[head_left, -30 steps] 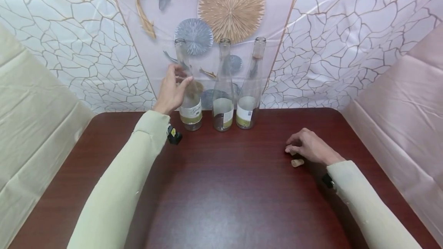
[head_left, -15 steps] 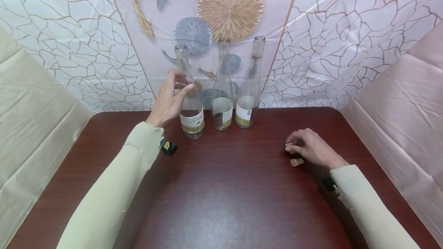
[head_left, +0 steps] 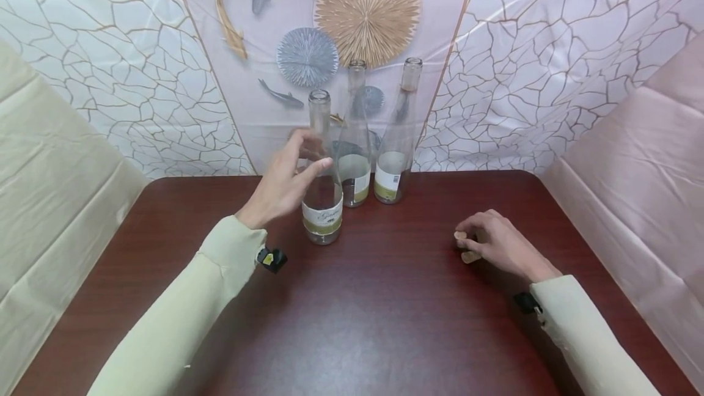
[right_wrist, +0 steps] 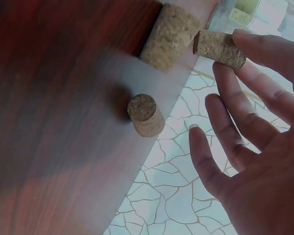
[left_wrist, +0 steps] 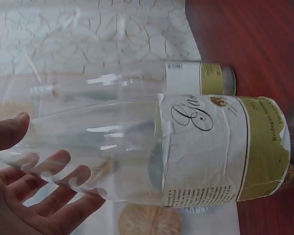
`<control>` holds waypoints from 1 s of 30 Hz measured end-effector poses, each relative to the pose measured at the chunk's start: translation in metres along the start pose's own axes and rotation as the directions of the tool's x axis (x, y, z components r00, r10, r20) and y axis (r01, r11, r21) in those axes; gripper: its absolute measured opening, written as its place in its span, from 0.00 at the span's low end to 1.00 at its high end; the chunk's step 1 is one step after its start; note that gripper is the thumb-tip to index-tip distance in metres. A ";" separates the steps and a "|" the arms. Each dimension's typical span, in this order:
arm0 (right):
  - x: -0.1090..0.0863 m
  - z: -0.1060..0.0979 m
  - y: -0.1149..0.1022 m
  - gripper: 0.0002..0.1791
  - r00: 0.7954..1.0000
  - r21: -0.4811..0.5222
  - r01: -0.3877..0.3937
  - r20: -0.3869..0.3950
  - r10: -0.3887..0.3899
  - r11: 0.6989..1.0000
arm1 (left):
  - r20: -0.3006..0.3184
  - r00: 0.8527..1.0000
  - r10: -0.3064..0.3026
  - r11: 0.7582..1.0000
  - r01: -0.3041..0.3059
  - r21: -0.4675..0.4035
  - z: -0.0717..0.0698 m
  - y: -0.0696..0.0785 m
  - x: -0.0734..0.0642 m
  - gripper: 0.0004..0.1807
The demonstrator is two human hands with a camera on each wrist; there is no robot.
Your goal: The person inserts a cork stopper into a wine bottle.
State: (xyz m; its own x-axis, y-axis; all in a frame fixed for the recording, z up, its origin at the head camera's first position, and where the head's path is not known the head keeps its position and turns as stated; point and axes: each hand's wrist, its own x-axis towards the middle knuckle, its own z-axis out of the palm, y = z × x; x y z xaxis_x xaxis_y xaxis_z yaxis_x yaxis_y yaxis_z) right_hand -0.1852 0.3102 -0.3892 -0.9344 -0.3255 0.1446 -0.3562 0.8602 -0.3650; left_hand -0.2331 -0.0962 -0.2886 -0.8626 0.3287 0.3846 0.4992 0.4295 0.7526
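My left hand (head_left: 283,179) grips a clear glass wine bottle (head_left: 322,220) round its upper body, the thumb nearest me. The bottle stands upright with an open mouth; its white and olive label (left_wrist: 206,147) fills much of the left wrist view. Over at the right, my right hand (head_left: 502,246) pinches a cork (right_wrist: 218,49) between thumb and fingers, just off the table. Two more corks show in the right wrist view: one cork (right_wrist: 146,116) below the fingers and another cork (right_wrist: 170,36) beside the held one.
Behind the gripped bottle stand two similar bottles, a middle bottle (head_left: 354,179) partly covered by it and a right-hand bottle (head_left: 392,176), both uncorked. The dark red wooden table (head_left: 352,322) ends at a patterned cloth backdrop (head_left: 528,78).
My left hand has brought the bottle toward me and to the right, out of line with the other two. The right hand has lifted slightly, and its cork now shows.
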 end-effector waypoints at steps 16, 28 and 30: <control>-0.019 0.000 -0.014 0.08 0.997 -0.003 0.033 -0.072 -0.033 0.999 | 0.094 0.992 0.085 0.993 -0.076 -0.089 0.030 0.028 -0.022 0.17; -0.026 0.004 -0.015 0.09 0.992 0.009 0.065 -0.104 -0.064 0.998 | 0.121 0.979 0.163 0.982 -0.149 -0.115 0.042 0.043 -0.040 0.18; -0.027 0.003 -0.017 0.10 0.989 -0.006 0.069 -0.128 -0.069 0.998 | 0.120 0.979 0.166 0.982 -0.153 -0.111 0.044 0.045 -0.042 0.18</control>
State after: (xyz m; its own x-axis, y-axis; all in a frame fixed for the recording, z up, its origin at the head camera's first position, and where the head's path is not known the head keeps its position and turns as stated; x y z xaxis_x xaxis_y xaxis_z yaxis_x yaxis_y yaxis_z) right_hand -0.1544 0.3032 -0.3897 -0.8991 -0.3313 0.2860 -0.4196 0.8381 -0.3485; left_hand -0.1705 -0.0540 -0.2943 -0.7515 0.4942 0.4370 0.6129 0.2778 0.7398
